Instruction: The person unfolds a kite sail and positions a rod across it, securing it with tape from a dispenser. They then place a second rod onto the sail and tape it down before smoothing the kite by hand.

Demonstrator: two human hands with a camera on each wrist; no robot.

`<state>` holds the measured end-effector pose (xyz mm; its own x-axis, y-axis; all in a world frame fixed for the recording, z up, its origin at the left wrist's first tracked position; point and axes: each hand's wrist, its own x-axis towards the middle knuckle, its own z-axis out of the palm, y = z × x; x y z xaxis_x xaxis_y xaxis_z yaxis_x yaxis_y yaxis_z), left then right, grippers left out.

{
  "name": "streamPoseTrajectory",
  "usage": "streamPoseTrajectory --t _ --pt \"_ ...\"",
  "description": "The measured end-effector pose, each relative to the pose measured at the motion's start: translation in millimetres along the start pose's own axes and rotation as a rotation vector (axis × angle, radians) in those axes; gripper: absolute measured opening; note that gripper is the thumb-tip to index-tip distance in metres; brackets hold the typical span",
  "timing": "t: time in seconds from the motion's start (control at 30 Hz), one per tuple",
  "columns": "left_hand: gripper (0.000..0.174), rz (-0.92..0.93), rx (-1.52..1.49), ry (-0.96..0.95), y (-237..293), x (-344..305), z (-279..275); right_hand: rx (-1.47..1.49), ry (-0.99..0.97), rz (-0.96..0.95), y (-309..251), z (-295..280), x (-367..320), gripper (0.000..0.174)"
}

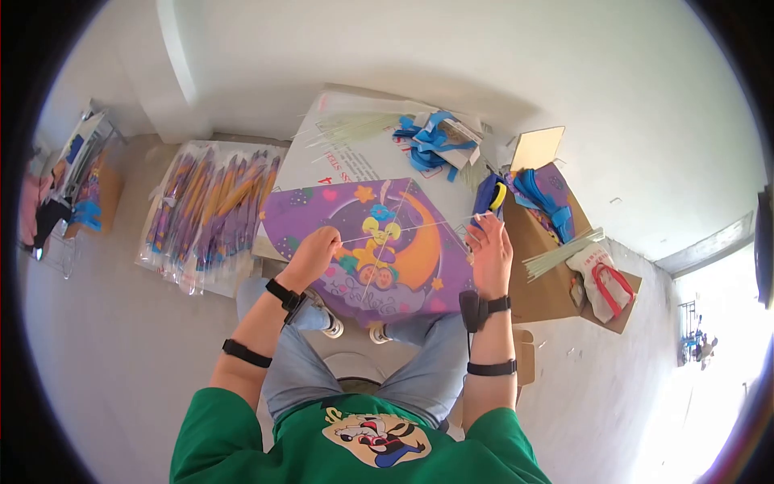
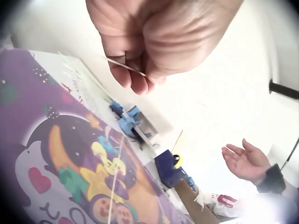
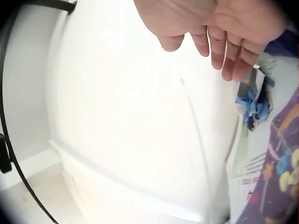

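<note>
My left hand pinches a thin white rod, its fingers curled round it in the left wrist view. The rod crosses above a purple printed sheet with a moon and a yellow figure. My right hand is at the sheet's right side, fingers loosely extended; in the right wrist view the hand is apart from the rod's free end. A second pale rod runs along the middle of the sheet.
Plastic-wrapped colourful bundles are on the left. Blue strips sit in a small box at the back of the board. On the right stand a cardboard box, a blue holder with yellow tape, pale rods and a white bag.
</note>
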<state>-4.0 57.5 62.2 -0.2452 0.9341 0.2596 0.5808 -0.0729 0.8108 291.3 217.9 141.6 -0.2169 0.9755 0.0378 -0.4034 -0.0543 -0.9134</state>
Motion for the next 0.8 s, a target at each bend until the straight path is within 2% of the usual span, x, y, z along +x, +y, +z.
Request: streamPoseTrajectory --t 0.03,0.07,0.13,0.2,0.27,0.3,0.33,0.43,0.5,0.53,0.6,0.63,0.7,0.73,0.8 --pt "0.006 0.003 -0.021 -0.003 13.2 -4.0 -3.8 0.095 -0.084 0.006 -7.2 5.4 -2.9 0.033" --pt "0.007 -0.001 -0.043 -0.005 23.8 -11.0 -5.6 0.093 -0.080 0.016 -10.2 6.0 -7.0 0.033" --pt "0.005 0.022 -0.006 -0.001 36.8 -19.8 -11.5 -0.038 -0.080 -0.048 -14.0 11.9 -16.5 0.030" --pt "0.004 0.042 0.038 0.018 43.4 -23.6 -12.3 -0.010 -0.061 -0.051 -15.0 16.5 -28.5 0.028" --pt "0.007 0.146 0.036 0.098 47.9 -30.4 -13.7 0.051 -0.014 -0.081 -10.2 17.0 -37.2 0.027" --pt "0.007 0.118 0.046 0.114 50.4 -34.2 -13.4 0.007 0.019 -0.063 -7.6 22.7 -42.8 0.027" --pt "0.008 0.135 0.003 0.083 53.0 -34.9 -12.7 0.007 -0.001 -0.041 0.5 27.9 -48.0 0.027" --pt "0.010 0.147 -0.042 0.054 53.0 -35.5 -6.7 -0.245 -0.029 0.112 38.0 45.7 -65.7 0.029" --pt "0.010 0.147 -0.046 0.053 45.4 -35.9 -3.5 -0.331 -0.108 0.280 74.8 64.7 -77.8 0.031" --pt "0.009 0.143 -0.033 0.073 39.9 -36.3 -2.9 -0.336 -0.117 0.289 90.2 73.1 -80.9 0.031" --pt "0.009 0.128 -0.015 0.106 22.4 -32.9 -8.2 -0.100 -0.282 0.300 119.0 86.6 -77.5 0.034" --pt "0.009 0.091 0.046 0.131 10.5 -30.6 -13.4 -0.103 -0.289 0.309 135.2 80.2 -69.4 0.034" --pt "0.008 0.047 0.105 0.162 -19.8 -24.3 -21.5 -1.107 -0.544 -0.173 166.3 56.9 -42.2 0.049" --pt "0.008 0.014 0.147 0.213 -39.5 -20.7 -24.3 -1.110 -0.552 -0.170 178.2 44.1 -32.1 0.049" --pt "0.007 -0.031 0.185 0.268 -73.8 -13.7 -30.0 -1.527 -0.760 -0.469 192.0 12.9 -21.8 0.058"
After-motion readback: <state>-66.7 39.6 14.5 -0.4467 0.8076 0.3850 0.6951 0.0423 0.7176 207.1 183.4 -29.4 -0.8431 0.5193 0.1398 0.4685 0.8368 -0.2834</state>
